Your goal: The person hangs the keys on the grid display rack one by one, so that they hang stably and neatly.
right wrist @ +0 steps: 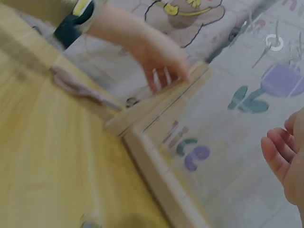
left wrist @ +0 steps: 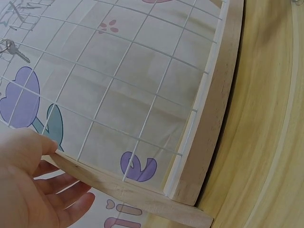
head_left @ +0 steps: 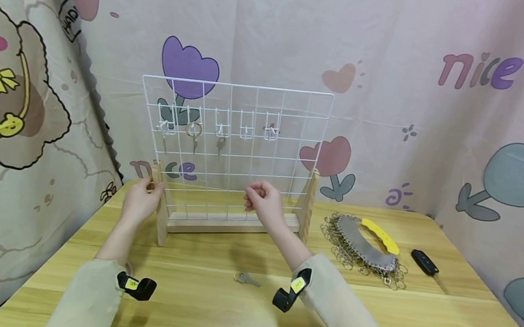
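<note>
A white wire grid rack [head_left: 237, 173] stands in a wooden frame on the table. My left hand [head_left: 140, 202] grips the frame's left wooden upright [left wrist: 104, 183], thumb on its edge and fingers behind it. Before the lower middle of the grid is my right hand [head_left: 265, 200], its fingers loosely curled with nothing visible in them. Small white hooks [head_left: 246, 132] line the upper grid. From the left ones hang a slim key [head_left: 165, 143], a key on a large ring [head_left: 194, 145] and another key [head_left: 220, 145]. Another key with a small ring [head_left: 247, 279] lies on the table.
To the right lies a grey curved band [head_left: 358, 241] fringed with metal rings, with a yellow handle [head_left: 380, 236]. Beside it is a black car key [head_left: 424, 262]. A blurred pinkish-brown object [right wrist: 78, 88] lies by the left forearm. Printed curtain [head_left: 392, 92] hangs behind the table.
</note>
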`<state>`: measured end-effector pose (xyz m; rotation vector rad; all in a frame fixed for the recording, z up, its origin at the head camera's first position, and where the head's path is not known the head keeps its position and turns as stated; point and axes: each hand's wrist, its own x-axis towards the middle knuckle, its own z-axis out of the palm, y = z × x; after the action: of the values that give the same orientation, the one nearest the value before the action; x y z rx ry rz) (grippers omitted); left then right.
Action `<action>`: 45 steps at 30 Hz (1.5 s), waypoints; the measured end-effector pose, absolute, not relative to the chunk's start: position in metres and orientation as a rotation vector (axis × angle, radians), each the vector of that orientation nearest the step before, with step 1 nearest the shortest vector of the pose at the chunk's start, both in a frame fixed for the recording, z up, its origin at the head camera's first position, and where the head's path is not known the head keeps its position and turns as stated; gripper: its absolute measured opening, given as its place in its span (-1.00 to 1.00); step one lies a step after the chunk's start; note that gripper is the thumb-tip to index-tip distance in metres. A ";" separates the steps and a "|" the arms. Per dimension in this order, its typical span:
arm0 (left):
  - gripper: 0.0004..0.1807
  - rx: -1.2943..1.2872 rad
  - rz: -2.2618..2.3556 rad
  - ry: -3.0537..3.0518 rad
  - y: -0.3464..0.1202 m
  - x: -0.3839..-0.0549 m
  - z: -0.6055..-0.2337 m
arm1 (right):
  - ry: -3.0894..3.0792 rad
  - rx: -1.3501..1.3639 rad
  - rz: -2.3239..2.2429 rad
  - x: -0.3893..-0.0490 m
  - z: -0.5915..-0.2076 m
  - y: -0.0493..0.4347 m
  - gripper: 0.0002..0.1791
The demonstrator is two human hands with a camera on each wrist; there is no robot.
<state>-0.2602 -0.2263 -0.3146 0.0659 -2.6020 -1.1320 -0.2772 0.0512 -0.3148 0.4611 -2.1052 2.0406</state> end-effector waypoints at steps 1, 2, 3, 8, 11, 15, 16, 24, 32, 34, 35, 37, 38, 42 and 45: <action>-0.39 0.064 -1.137 -2.602 -0.226 -0.260 -0.315 | -2.125 0.444 2.033 -0.276 -0.320 0.055 -0.84; -0.39 0.059 -1.140 -2.600 -0.226 -0.261 -0.315 | -2.143 0.428 2.028 -0.274 -0.325 0.059 -0.84; -0.39 0.055 -1.142 -2.598 -0.225 -0.261 -0.315 | -2.164 0.413 2.023 -0.272 -0.330 0.062 -0.83; -0.41 0.045 -1.141 -2.588 -0.224 -0.261 -0.313 | -2.288 0.360 2.022 -0.266 -0.355 0.080 -0.82; -0.41 0.046 -1.133 -2.587 -0.225 -0.261 -0.312 | -2.364 0.369 2.014 -0.263 -0.370 0.088 -0.82; -0.41 0.048 -1.129 -2.598 -0.226 -0.263 -0.314 | -2.468 0.412 1.996 -0.258 -0.389 0.095 -0.77; -0.40 0.047 -1.129 -2.602 -0.226 -0.263 -0.314 | -2.498 0.434 1.980 -0.257 -0.392 0.096 -0.76; -0.34 0.057 -1.146 -2.644 -0.226 -0.263 -0.313 | -2.731 0.668 1.785 -0.241 -0.408 0.095 -0.78; -0.32 0.080 -1.154 -2.655 -0.226 -0.263 -0.311 | -2.805 0.889 1.606 -0.232 -0.418 0.086 -0.84; -0.33 0.078 -1.152 -2.652 -0.227 -0.263 -0.312 | -2.802 0.917 1.612 -0.230 -0.418 0.085 -0.84; -0.34 0.078 -1.150 -2.651 -0.227 -0.263 -0.312 | -2.803 0.933 1.595 -0.229 -0.418 0.085 -0.85; -0.35 0.076 -1.147 -2.646 -0.227 -0.263 -0.312 | -2.815 0.962 1.530 -0.229 -0.419 0.084 -0.85; -0.35 0.073 -1.147 -2.642 -0.227 -0.263 -0.312 | -2.816 0.983 1.491 -0.229 -0.419 0.084 -0.85; -0.37 0.065 -1.148 -2.630 -0.227 -0.263 -0.313 | -2.827 1.020 1.348 -0.228 -0.420 0.083 -0.84; -0.36 0.068 -1.151 -2.635 -0.227 -0.263 -0.313 | -2.822 1.033 1.311 -0.228 -0.421 0.082 -0.86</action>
<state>-0.2628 -0.2273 -0.3128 0.0675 -2.6349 -1.1512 -0.2278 0.0819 -0.4208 1.0326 -2.8218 1.3108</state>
